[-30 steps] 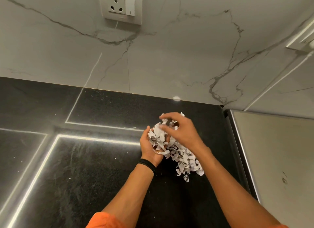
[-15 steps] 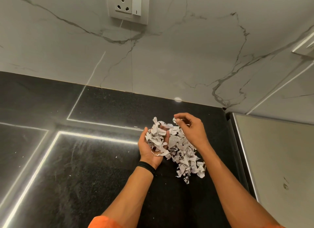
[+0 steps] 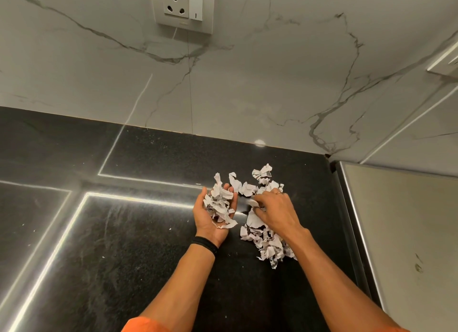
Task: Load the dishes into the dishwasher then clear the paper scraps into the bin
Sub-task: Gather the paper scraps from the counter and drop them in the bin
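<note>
A black speckled stone countertop (image 3: 124, 232) is being crossed by bright strip-light reflections, far to the left of the heap of torn white printed paper scraps (image 3: 267, 242). The heap is lying on that countertop near its right end. Below and left of the heap, an orange sleeve edge (image 3: 146, 325) is being cut off by the bottom of the view. High above and left of the heap, a white socket-and-switch plate (image 3: 184, 6) is being carried by the grey-veined white marble wall (image 3: 247, 84).

Just left of the heap, the left hand (image 3: 204, 220) is being held palm up, its fingers nearly straight and only loosely cupped. A handful of crumpled white paper scraps (image 3: 220, 203) is being carried on the palm, and a black band (image 3: 205, 242) is being worn on that wrist.

The heap's upper half is being covered by the right hand (image 3: 275, 212), palm down. Its fingers are being bent onto the paper, and one scrap is being pinched between thumb and fingertips. A thin ring (image 3: 279, 193) is being worn on one finger.

Right of the heap, the countertop is being bordered by a brushed metal surface (image 3: 401, 232).
</note>
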